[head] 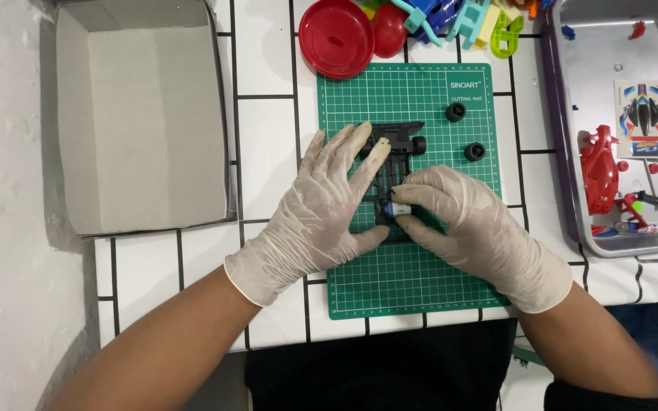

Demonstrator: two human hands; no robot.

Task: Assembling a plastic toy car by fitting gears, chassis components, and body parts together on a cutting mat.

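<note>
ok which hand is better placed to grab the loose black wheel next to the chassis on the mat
Right. The right hand lies just below the loose black wheel. The left hand rests flat on the black chassis, farther over, and seems to steady it.

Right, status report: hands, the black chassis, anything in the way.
Left hand flat on the black chassis, steadying it. Right hand pinching a small blue-and-silver part into it. Two loose black wheels on the green mat, clear of both hands.

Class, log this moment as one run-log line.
left hand: steadies black toy car chassis | right hand: presses small blue-and-white part | green cutting mat
</note>
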